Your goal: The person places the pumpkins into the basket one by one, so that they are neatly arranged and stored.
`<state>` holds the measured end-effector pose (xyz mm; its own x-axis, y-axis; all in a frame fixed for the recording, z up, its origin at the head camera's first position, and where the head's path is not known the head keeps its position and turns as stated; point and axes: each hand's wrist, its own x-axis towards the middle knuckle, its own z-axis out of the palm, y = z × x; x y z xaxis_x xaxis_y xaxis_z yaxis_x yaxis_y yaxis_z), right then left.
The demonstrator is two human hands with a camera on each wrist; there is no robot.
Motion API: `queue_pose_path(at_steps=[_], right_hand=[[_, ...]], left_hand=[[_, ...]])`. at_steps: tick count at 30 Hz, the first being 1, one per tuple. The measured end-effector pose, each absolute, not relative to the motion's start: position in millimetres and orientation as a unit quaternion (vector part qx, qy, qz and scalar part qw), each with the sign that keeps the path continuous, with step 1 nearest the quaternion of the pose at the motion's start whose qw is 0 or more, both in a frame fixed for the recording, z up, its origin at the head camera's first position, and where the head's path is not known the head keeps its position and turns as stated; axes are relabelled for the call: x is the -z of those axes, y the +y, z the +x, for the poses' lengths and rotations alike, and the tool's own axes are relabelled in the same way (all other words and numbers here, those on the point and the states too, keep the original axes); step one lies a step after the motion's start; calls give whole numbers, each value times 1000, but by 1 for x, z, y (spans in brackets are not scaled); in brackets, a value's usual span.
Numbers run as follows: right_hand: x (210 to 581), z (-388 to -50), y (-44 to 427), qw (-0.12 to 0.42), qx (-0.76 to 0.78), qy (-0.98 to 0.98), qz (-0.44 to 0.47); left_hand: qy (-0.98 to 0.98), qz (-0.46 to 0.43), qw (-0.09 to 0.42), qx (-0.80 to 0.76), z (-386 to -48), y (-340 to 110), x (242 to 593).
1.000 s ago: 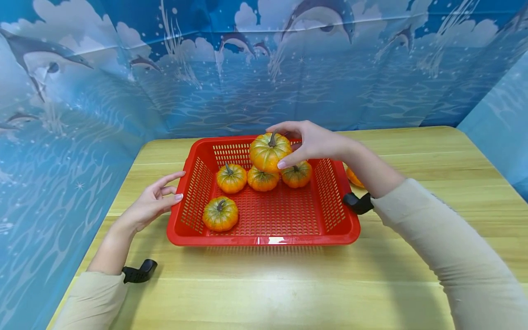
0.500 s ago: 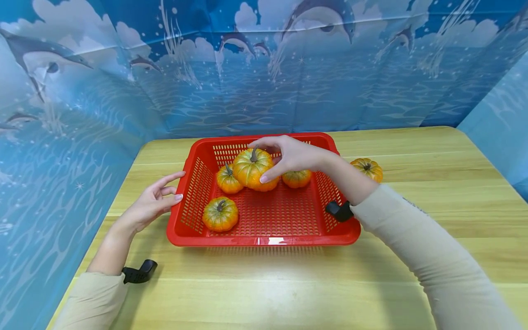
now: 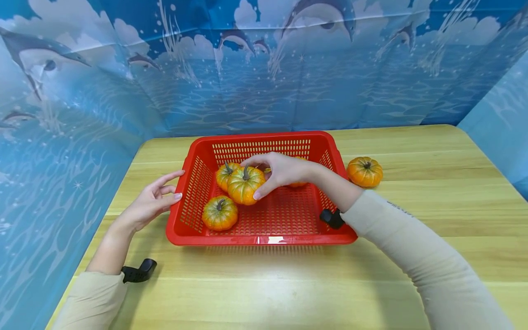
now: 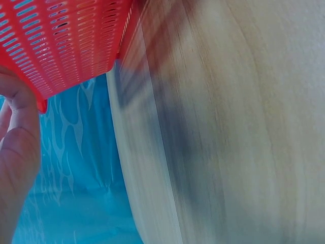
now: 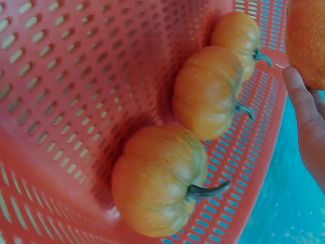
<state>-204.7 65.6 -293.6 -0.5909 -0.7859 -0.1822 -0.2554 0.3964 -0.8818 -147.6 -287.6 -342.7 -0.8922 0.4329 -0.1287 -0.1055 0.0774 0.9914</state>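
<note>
My right hand [image 3: 280, 172] grips a small orange-and-yellow pumpkin [image 3: 246, 187] inside the red plastic basket [image 3: 264, 240], thumb on its near side. In the right wrist view the fingers [image 5: 303, 99] reach up to this pumpkin [image 5: 307, 43] at the upper right. Around it in the basket sit a front-left pumpkin [image 3: 220, 213] and a back row of pumpkins, the left one [image 3: 224, 175] partly covered and the others mostly behind my right hand. My left hand [image 3: 150, 204] holds the basket's left rim with thumb and index finger; the left wrist view shows only part of that hand [image 4: 20, 137].
Another orange pumpkin [image 3: 365, 172] rests on the wooden table [image 3: 264, 288], right of the basket. Blue dolphin-print cloth [image 3: 264, 91] hangs behind and at the sides. The basket walls stand around the pumpkins.
My right hand has carried the gripped pumpkin left, down and nearer into the basket. As the arm shifted, the pumpkin on the table came into full view. My left hand has stayed put.
</note>
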Motion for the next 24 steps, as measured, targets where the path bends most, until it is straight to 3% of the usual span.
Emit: queue_pose_path(at_steps=[24], right_hand=[[316, -199, 61, 345, 305, 805, -375]], left_hand=[[691, 125, 201, -683, -147, -287, 341]])
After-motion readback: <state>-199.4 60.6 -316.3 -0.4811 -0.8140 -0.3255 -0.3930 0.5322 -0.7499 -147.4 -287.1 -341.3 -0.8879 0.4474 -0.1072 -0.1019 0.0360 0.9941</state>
